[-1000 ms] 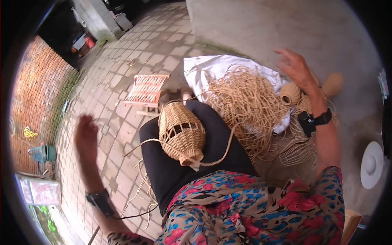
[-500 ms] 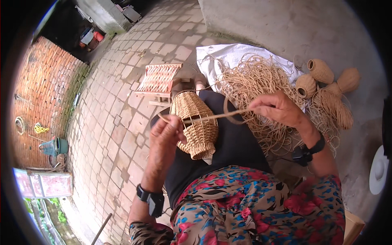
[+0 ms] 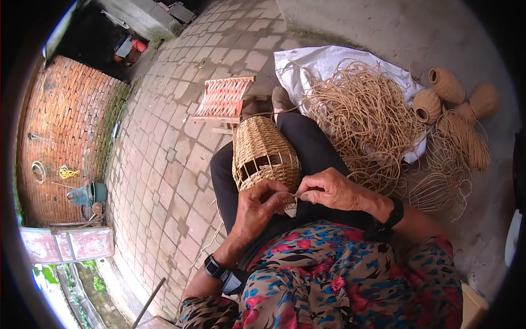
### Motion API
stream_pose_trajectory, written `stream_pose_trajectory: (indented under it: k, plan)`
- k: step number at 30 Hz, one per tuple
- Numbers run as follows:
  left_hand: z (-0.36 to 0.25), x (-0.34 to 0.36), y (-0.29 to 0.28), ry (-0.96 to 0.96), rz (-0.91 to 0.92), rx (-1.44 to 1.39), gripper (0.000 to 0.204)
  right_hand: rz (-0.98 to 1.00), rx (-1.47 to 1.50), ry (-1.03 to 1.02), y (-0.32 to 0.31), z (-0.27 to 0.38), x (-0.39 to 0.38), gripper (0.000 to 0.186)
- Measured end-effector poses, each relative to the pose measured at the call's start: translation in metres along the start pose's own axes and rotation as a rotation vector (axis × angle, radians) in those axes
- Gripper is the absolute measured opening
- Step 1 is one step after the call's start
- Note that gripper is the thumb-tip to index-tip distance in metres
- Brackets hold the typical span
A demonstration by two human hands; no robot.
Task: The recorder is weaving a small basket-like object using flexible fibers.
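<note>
A vase-shaped woven basket (image 3: 263, 140) of straw-coloured cord lies across my lap. Its narrow neck points toward me, and bare upright ribs show in a gap in its side. Over the neck end, my left hand (image 3: 260, 205) pinches a short bit of cord (image 3: 292, 196) between thumb and fingers. My right hand (image 3: 334, 192) pinches the same cord, its fingertips almost meeting those of the left. Most of the neck is hidden behind my hands.
A heap of loose cord (image 3: 361, 109) lies on a white sheet (image 3: 307, 60) at my right. Several woven vases (image 3: 446, 85) stand beyond it, beside wire frames (image 3: 444, 186). A low stool with a woven seat (image 3: 224, 98) stands ahead. A brick wall (image 3: 71, 126) rises at left.
My hands have drawn together and come down toward the basket's neck. The cord stretched between them earlier now shows only as a short piece at the fingertips. The view has shifted slightly.
</note>
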State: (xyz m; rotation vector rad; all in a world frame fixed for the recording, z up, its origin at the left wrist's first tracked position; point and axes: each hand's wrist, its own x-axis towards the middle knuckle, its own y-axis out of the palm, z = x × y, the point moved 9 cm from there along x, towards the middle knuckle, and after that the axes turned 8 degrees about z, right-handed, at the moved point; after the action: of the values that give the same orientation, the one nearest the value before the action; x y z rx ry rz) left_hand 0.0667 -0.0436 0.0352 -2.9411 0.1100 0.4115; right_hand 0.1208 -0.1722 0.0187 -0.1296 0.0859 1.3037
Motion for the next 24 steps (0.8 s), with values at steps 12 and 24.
stream_pose_trajectory:
  k: [12,24]
  plan:
    - [-0.036,0.054,-0.014,0.126,-0.048,0.951,0.021,-0.492,-0.124,-0.1,-0.051,-0.022,-0.022,0.009]
    - [0.013,0.03,-0.065,0.035,-0.225,0.352,0.011,-0.588,-0.172,-0.039,-0.071,-0.026,-0.027,0.008]
